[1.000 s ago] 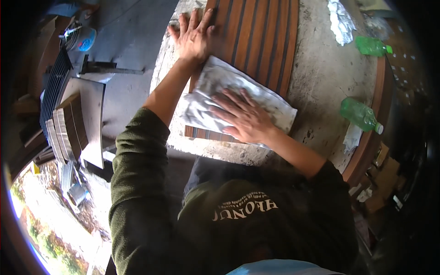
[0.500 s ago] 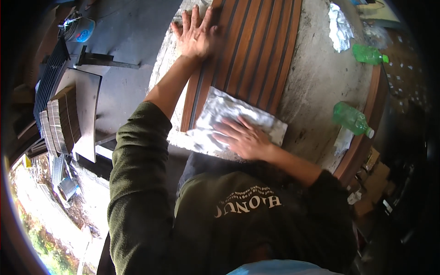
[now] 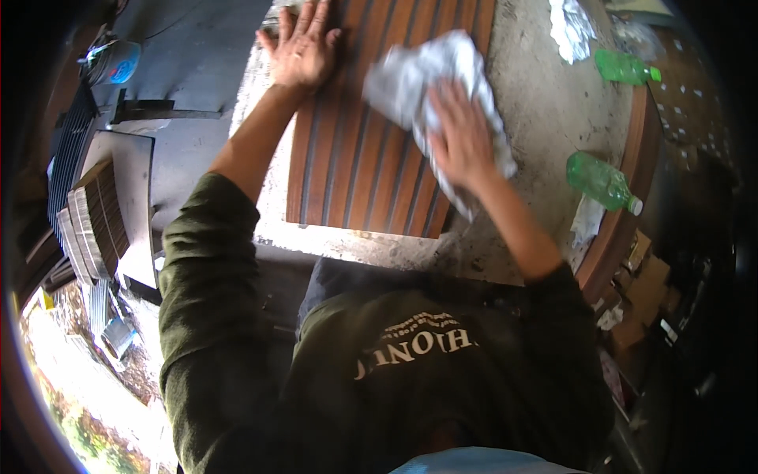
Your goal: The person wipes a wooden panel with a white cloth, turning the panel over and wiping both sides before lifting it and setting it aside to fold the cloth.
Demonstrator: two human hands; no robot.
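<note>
A brown slatted wood panel (image 3: 347,158) with dark grooves between its strips lies on a worn, pale-topped table (image 3: 529,103). Fingers spread, my left hand (image 3: 302,55) rests at the panel's far left edge, holding nothing. My right hand (image 3: 464,134) lies with fingers stretched out on a crumpled white cloth (image 3: 410,79), pressing it against the right part of the panel. The cloth hangs past the panel's right edge onto the tabletop and hides some of the strips.
Two green plastic bottles (image 3: 598,180) lie along the table's right side, near a brown wooden edge strip (image 3: 632,182). Another crumpled white cloth (image 3: 570,30) is at the far right. To the left are bundled slats (image 3: 103,209), a board and a bucket (image 3: 118,62).
My right hand has pushed the cloth away from me and to the right, uncovering the panel's near end. The left hand keeps its place at the panel's left edge; the view has shifted slightly.
</note>
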